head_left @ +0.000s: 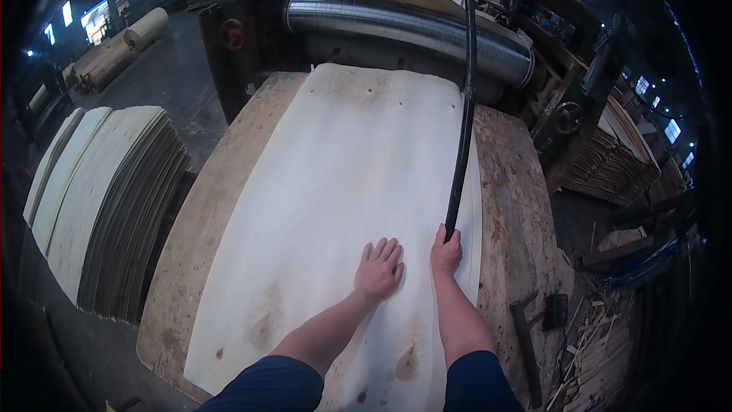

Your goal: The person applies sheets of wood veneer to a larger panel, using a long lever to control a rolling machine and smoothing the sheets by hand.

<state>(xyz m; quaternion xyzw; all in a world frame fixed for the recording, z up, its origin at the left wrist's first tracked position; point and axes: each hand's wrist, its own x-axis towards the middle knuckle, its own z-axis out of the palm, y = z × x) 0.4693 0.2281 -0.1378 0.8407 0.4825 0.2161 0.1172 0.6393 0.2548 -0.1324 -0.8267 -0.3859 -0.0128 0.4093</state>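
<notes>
A pale veneer sheet (pixel 328 168) with brown knots lies on a stained wooden platform (pixel 509 175), in front of a shiny metal roller (pixel 404 27). My left hand (pixel 380 267) rests flat on the sheet, fingers spread and empty. To its right, my right hand (pixel 446 252) is closed around the lower end of a long black pole (pixel 463 145), which rises over the roller and out of the top of the picture. The pole lies near the sheet's right edge.
Veneer stacks stand left (pixel 99 206) and right (pixel 602 160). The dark machine frame has red (pixel 232 34) and metal (pixel 566 118) handwheels. Rolls (pixel 145 30) lie on the floor at back left. A dark tool (pixel 526 343) and wood scraps (pixel 595 343) are at lower right.
</notes>
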